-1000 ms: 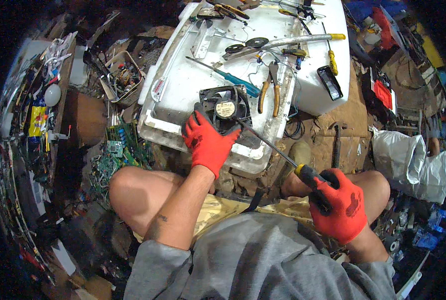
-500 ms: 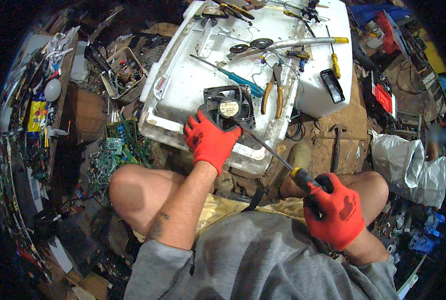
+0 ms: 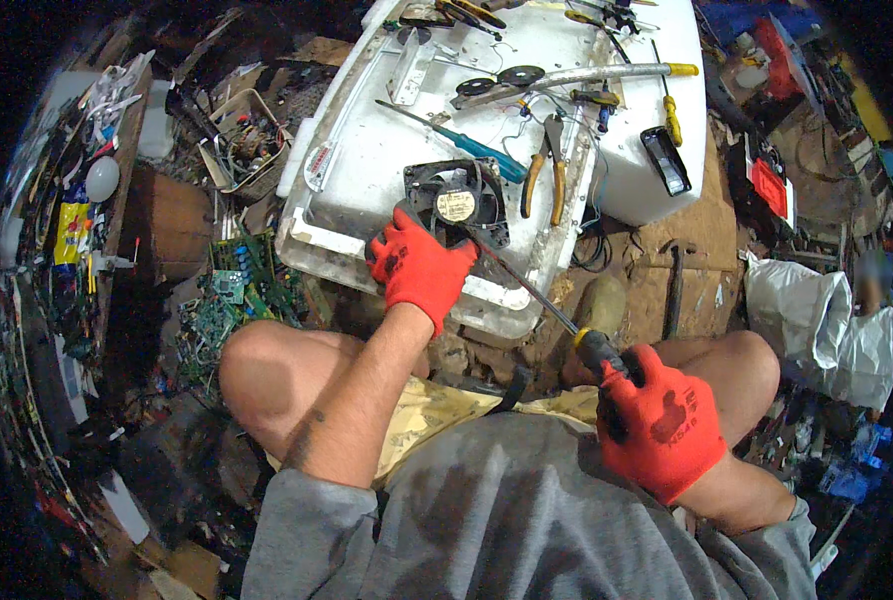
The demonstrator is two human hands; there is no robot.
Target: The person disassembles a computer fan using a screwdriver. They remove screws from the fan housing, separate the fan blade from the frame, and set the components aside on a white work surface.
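Note:
A black square cooling fan (image 3: 457,207) with a pale round label lies on the white foam surface (image 3: 351,215) in front of me. My left hand (image 3: 421,262), in a red glove, grips the fan at its near edge; the fingertips under it are partly hidden. My right hand (image 3: 663,425), gloved too, is closed round the black and yellow handle of a long screwdriver (image 3: 534,290). Its shaft slants up to the left, and its tip meets the near side of the fan beside my left fingers. I cannot make out exactly what the tip touches.
Beyond the fan lie a blue-handled screwdriver (image 3: 486,150), orange-handled pliers (image 3: 543,175) and a metal bar (image 3: 606,75). A hammer (image 3: 675,290) rests on cardboard at right, near a white sack (image 3: 801,310). Green circuit boards (image 3: 231,305) are heaped at left.
My right hand and the screwdriver have shifted slightly left, the tip staying at the fan's near edge. The fan sits slightly higher in view, and my left hand keeps its hold.

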